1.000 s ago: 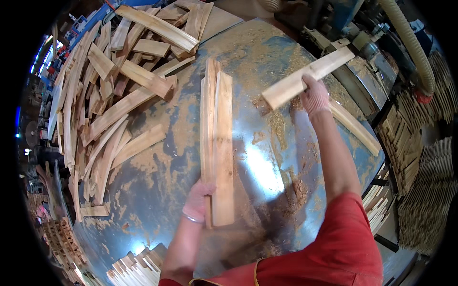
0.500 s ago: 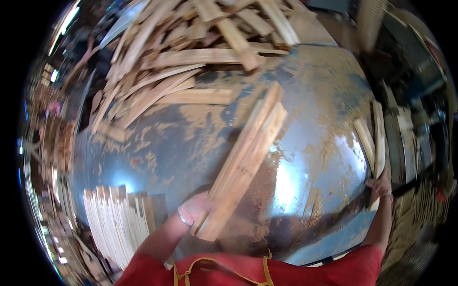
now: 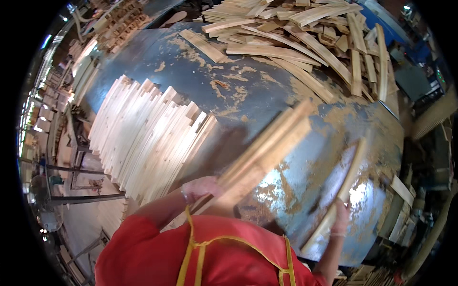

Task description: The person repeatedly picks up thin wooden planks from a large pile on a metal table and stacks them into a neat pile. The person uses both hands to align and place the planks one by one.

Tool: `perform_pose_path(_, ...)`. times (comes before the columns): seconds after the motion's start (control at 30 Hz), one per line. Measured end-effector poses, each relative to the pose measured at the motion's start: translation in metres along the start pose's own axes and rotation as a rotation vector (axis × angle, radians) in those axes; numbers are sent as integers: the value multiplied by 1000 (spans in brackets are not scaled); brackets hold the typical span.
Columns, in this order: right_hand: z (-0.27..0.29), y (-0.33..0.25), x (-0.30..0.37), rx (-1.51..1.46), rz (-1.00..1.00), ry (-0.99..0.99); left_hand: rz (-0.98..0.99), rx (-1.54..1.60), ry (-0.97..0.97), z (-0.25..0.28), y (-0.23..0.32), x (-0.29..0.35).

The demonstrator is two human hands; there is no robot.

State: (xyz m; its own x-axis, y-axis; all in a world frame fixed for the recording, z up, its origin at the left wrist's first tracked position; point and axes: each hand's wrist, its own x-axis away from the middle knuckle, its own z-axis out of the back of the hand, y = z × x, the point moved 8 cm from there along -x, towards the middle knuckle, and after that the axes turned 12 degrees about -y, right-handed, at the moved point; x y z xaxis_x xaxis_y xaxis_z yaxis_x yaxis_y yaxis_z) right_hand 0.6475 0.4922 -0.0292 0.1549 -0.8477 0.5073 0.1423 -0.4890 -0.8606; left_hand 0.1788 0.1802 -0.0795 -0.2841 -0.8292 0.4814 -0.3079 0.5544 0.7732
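My left hand point(image 3: 202, 187) is closed round the near end of a few wooden slats point(image 3: 269, 157), held together side by side. They slant away to the right above the metal table, slightly blurred. On the right, my right hand point(image 3: 341, 217) grips a curved wooden slat point(image 3: 352, 169) around its middle. Its far end is smeared by motion, and a gap separates it from the left hand's bundle. Left of my left arm, a row of pale slats point(image 3: 143, 138) stands packed closely together on the table.
The grey metal table point(image 3: 143, 57) carries patches of sawdust point(image 3: 241, 88). A loose pile of curved slats point(image 3: 329, 45) covers its far right part. One slat point(image 3: 202, 45) lies apart at the far left. Offcuts point(image 3: 403, 190) sit beyond the right edge.
The view has turned left, bringing the packed row more fully into sight. My right hand has brought a curved slat inward from the table's right edge. My left hand still holds its bundle.
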Motion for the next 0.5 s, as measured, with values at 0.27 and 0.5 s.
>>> perform_pose_path(0.27, -321, 49, 73, -263, 139, -518, -311, 470, 122, 17, 28, 153)
perform_pose_path(0.5, -530, 165, 186, 864, 207, -990, -345, 433, 348, 39, -10, 284)
